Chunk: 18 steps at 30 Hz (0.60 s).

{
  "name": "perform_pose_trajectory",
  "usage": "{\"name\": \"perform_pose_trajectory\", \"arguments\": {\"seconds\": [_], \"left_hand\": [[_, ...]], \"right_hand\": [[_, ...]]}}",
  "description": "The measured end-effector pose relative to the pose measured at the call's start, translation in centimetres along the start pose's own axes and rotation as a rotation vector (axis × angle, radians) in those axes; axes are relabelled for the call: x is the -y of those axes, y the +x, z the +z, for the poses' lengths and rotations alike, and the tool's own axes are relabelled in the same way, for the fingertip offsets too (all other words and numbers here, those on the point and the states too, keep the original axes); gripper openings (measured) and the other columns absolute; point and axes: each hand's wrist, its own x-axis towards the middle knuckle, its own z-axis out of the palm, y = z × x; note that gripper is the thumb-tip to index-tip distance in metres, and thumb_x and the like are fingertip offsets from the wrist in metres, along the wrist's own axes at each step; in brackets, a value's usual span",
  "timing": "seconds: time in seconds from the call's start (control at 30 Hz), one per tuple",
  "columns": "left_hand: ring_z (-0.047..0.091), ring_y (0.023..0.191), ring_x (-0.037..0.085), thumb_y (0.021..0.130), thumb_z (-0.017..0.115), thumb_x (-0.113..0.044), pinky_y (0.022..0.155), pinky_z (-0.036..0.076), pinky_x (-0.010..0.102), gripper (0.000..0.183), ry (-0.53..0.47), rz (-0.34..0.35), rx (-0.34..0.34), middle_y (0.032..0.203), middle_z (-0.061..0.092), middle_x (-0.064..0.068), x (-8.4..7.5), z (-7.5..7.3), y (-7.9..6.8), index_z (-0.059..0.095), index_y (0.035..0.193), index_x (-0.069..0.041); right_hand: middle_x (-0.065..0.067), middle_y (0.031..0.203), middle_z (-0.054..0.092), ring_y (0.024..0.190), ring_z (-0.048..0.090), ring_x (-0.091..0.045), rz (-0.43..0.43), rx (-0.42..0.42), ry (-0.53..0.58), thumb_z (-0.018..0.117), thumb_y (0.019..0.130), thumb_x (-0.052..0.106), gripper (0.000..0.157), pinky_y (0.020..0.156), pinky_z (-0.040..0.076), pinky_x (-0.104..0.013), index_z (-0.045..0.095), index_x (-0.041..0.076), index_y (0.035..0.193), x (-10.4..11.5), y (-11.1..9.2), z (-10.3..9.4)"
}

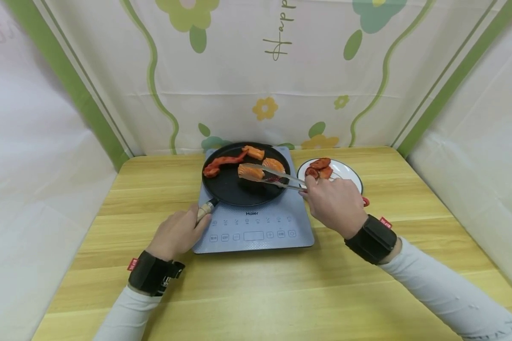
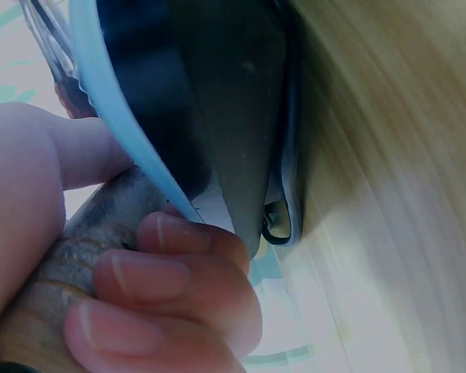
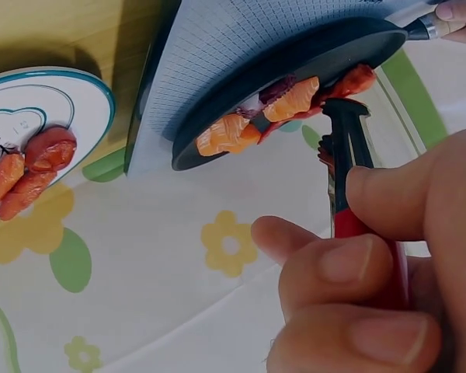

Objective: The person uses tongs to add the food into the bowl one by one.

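Note:
My left hand (image 1: pixel 175 232) grips the wooden handle (image 1: pixel 205 209) of a round black frying pan (image 1: pixel 234 193). Fingers and thumb wrap around that handle in the left wrist view. Metal tongs (image 1: pixel 293 179) with red on the handle are held in my right hand (image 1: pixel 337 203). Their tips reach into the pan, one on each side of an orange salmon piece (image 1: pixel 251 172); how firmly they pinch it I cannot tell. Around it lie two more salmon pieces (image 1: pixel 274 165), a long reddish strip (image 1: pixel 227 162) and a dark purple piece (image 3: pixel 276 90).
Beneath the pan is a grey induction cooker (image 1: pixel 281 222) with a button panel. At its right stands a white, dark-rimmed plate (image 1: pixel 353 176) bearing several reddish food pieces (image 1: pixel 321 164), partly behind my right hand. A patterned cloth (image 1: pixel 222 104) encloses the wooden table (image 1: pixel 247 293).

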Motion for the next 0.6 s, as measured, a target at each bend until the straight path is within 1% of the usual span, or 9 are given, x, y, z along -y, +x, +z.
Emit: {"name": "perform_pose_trajectory", "arguments": {"seconds": [0.13,0.23,0.33,0.47,0.6], "left_hand": [[0.048,0.064,0.019,0.099,0.042,-0.046,0.052,0.036,0.033,0.054,0.006,0.001,0.001,0.074,0.048,0.005,0.0,0.0,0.1,0.043,0.128,0.000],[0.048,0.064,0.019,0.099,0.042,-0.046,0.052,0.036,0.033,0.057,0.005,-0.002,0.005,0.074,0.048,0.006,0.0,0.0,0.1,0.042,0.131,0.001],[0.048,0.064,0.019,0.099,0.041,-0.047,0.052,0.036,0.033,0.058,0.004,-0.004,0.008,0.074,0.048,0.006,0.0,0.0,0.1,0.041,0.133,0.001],[0.048,0.065,0.019,0.099,0.041,-0.047,0.052,0.036,0.033,0.059,-0.002,-0.006,0.009,0.075,0.048,0.006,-0.1,-0.1,0.0,0.040,0.133,0.001],[0.048,0.065,0.019,0.100,0.041,-0.047,0.053,0.036,0.033,0.058,-0.002,-0.001,0.008,0.075,0.048,0.006,-0.1,-0.1,0.0,0.040,0.132,0.001]], "right_hand": [[0.004,0.052,0.032,0.040,0.028,-0.015,0.012,0.001,0.013,0.055,0.095,0.037,0.029,0.037,0.023,-0.032,0.054,0.008,0.091,-0.2,-0.4,0.1],[0.004,0.052,0.030,0.040,0.027,-0.015,0.015,0.000,0.022,0.055,0.095,0.037,0.029,0.037,0.023,-0.031,0.054,0.008,0.088,-0.3,-0.8,0.3],[0.004,0.052,0.030,0.040,0.027,-0.015,0.016,-0.019,0.024,0.053,0.095,0.037,0.030,0.036,0.023,-0.031,0.051,0.009,0.084,-0.3,-1.2,0.6],[0.004,0.050,0.031,0.038,0.028,-0.015,0.021,-0.047,0.026,0.053,0.095,0.038,0.031,0.034,0.023,-0.032,0.051,0.008,0.086,-0.4,-1.8,0.8],[0.004,0.051,0.032,0.038,0.028,-0.015,0.031,-0.021,0.045,0.053,0.095,0.038,0.031,0.035,0.023,-0.031,0.053,0.008,0.088,-0.5,-2.4,0.8]]}}
